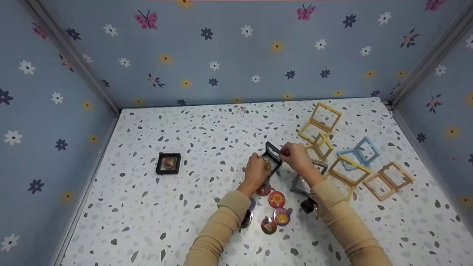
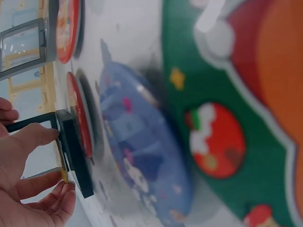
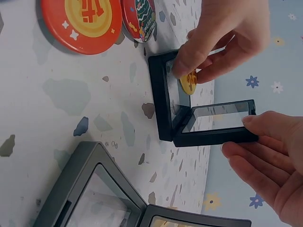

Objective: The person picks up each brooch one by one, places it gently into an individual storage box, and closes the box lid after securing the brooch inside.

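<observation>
The left hand [image 1: 257,170] pinched a small round yellow disc with a darker marking [image 3: 190,84] between thumb and finger, over one half of a square black frame with clear panes [image 3: 161,109]. Whether the disc touched the pane could not be told. The right hand [image 1: 298,157] gripped the outer edge of the frame's other half — thumb on one face, fingers behind — and that half stood up at an angle from the hinge. The frame was near the middle of the white speckled surface [image 1: 207,140].

Just beside it, on the right arm's side, was an open grey frame with clear panes [image 3: 118,176]. Near the left hand lay round printed badges, among them an orange-red one [image 1: 276,199], a purple one with a yellow animal face [image 1: 282,216] and a blue one [image 2: 147,142].

Farther right stood open yellow frames [image 1: 320,126], a light-blue frame [image 1: 357,153] and a tan frame [image 1: 388,181]. Well apart, to the left, lay a closed black square case [image 1: 168,171] — a round item showed inside. Blue flowered walls [image 1: 236,55] rose behind.
</observation>
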`<state>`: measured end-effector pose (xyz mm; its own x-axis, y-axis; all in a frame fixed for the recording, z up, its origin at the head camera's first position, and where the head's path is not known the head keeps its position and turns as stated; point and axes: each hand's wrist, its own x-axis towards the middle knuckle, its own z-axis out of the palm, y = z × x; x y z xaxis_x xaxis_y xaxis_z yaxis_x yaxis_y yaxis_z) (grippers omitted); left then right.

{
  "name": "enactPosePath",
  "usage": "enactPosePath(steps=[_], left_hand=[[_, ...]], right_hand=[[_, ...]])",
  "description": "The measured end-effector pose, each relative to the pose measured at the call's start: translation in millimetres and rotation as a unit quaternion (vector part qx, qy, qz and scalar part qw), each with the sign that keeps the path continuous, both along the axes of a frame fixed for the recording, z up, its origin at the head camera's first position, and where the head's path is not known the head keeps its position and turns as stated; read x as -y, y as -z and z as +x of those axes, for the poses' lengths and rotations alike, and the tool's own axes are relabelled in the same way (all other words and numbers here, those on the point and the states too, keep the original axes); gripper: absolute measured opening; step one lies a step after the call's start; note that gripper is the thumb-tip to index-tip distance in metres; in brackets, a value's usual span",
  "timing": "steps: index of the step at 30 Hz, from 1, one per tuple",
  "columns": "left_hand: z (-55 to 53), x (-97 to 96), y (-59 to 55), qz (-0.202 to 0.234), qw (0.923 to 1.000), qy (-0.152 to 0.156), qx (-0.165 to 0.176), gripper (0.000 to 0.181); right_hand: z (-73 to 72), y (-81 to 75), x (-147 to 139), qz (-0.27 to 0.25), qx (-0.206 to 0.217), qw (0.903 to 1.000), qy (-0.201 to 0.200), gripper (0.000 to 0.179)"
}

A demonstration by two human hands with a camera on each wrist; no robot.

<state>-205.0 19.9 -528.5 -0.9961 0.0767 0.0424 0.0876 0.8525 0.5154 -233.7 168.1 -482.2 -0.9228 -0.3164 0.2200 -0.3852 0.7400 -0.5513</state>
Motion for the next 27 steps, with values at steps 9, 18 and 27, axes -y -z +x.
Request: enactPosePath(steps=[9, 18, 27], left_hand=[[-7.5, -2.9, 3.3, -0.001, 0.9997, 0.01, -0.024, 0.032], [-12.5, -4.0, 3.7, 0.001, 0.9981, 0.039, -0.048, 0.029], [-15.2, -3.4, 6.1, -0.034, 0.997, 0.041, -0.056, 0.031]], right_hand=[[0.5, -0.9, 1, 0.005, 0.01, 0.9999, 0.007, 0.004], [1.3, -1.5, 2, 0.006, 0.019, 0.9997, 0.013, 0.005], [2.5, -3.3, 2, 0.012, 0.016, 0.9997, 0.014, 0.005]])
